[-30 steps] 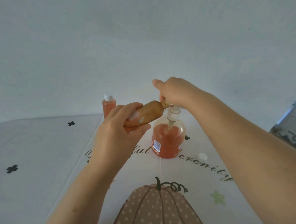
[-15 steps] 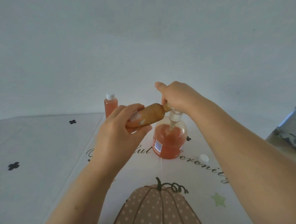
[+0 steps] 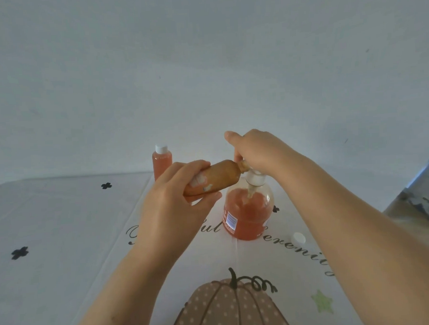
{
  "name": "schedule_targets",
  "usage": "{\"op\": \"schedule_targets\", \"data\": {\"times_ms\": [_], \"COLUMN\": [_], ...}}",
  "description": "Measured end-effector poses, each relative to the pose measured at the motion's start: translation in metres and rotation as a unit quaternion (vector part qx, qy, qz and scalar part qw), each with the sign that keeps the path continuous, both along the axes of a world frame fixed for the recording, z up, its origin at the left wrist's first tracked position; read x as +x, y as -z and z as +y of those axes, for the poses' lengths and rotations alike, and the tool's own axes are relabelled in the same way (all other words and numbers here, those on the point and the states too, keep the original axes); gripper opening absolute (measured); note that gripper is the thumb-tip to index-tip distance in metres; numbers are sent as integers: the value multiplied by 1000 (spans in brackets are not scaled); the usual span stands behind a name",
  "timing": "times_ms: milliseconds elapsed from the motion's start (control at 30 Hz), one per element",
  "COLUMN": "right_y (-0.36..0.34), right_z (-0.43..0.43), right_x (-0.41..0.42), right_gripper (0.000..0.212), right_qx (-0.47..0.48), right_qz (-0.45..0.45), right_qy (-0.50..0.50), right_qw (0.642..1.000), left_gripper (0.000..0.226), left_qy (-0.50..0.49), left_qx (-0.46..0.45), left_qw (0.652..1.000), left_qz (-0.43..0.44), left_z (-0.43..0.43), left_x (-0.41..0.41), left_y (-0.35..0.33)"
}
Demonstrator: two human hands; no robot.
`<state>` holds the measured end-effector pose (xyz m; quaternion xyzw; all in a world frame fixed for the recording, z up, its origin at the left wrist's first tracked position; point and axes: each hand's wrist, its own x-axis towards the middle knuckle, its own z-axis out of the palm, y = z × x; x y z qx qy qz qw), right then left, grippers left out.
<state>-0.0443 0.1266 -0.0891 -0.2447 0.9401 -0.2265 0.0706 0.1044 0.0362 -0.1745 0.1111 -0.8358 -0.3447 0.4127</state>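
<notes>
Plain pale wall point(image 3: 203, 63) behind, table under a white printed tablecloth point(image 3: 62, 220), pumpkin print point(image 3: 228, 310) at the near edge.

Step in hand, as I read it: refilling a small bottle point(image 3: 217, 181) from the dispenser bottle point(image 3: 248, 217).
- Left hand point(image 3: 171, 214): fingers and thumb wrapped round the small bottle's body. It is held in the air, lying roughly level, with its neck pointing right and meeting the pump point(image 3: 255, 179).
- Right hand point(image 3: 257, 150): on top of the pump, fingers curled down over the head, thumb sticking out up-left. The spout itself is hidden under the hand.
- Dispenser bottle stands upright on the cloth, centre, well over half full of orange liquid.
- Fill level of the small bottle: cannot tell, its wall reads as opaque from here.

Other things:
- white cap point(image 3: 298, 238) lies loose on the cloth, right of the dispenser. Probably belongs to the bottle in hand.
- second small bottle point(image 3: 162, 162), capped and full of orange liquid, stands at the back left.

Next move calls for:
- neck kept lined up with the spout on every stroke, or the soap lands on the cloth
- straight downward presses, so the dispenser does not tip
- tilting the small bottle upright before it comes away
- then the cap.
</notes>
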Motion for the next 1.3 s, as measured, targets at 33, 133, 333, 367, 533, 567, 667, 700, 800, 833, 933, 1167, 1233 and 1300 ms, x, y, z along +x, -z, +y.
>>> {"op": "schedule_targets", "data": {"times_ms": [33, 133, 333, 367, 533, 567, 667, 700, 800, 833, 933, 1167, 1233, 1300], "right_y": [0, 2, -6, -9, -12, -11, -7, -5, 2, 3, 4, -10, -10, -9], "right_z": [0, -1, -2, -3, -3, -3, -2, -1, 0, -1, -2, -2, -3, -3], "right_x": [1, 0, -2, -2, -3, -4, -5, -5, -4, -3, -3, -6, -8, -8], "right_gripper": [54, 47, 56, 58, 62, 61, 57, 56, 44, 37, 35, 60, 59, 59], "right_qx": [15, 32, 56, 66, 72, 67, 59, 59, 54, 39, 24, 18, 25, 21], "right_qz": [6, 7, 46, 56, 51, 43, 29, 25, 20, 12, 16, 42, 46, 33], "right_qy": [-9, -16, -1, 4, 1, -1, -8, -13, -25, -12, -7, 11, 3, 3], "right_qw": [1000, 999, 997, 996, 996, 997, 998, 998, 998, 999, 1000, 999, 999, 999], "left_gripper": [46, 47, 47, 47, 47, 47, 45, 45, 44, 44, 44, 44, 45, 45], "left_qy": [-2, 0, 2, 5, 10, 9, 11, 10, 4, 3, -2, 7, 8, 8], "left_qx": [-1, -5, 1, 6, 8, 10, 22, 22, 13, 9, 2, 5, 10, 16], "left_qw": [1000, 1000, 1000, 1000, 1000, 1000, 1000, 1000, 999, 999, 1000, 1000, 1000, 1000], "left_qz": [-1, 1, 16, 20, 22, 17, -3, -10, -30, -30, -28, -14, -12, -14], "left_z": [0, 0, 2, 3, 3, 3, 2, 1, -1, -1, -1, 3, 3, 4], "left_x": [0, 0, 1, 0, 0, 1, 0, 0, 0, 0, 1, 1, 1, 1], "left_y": [0, 0, -2, -2, -2, -2, -1, -1, -1, -1, -1, -3, -3, -3]}}
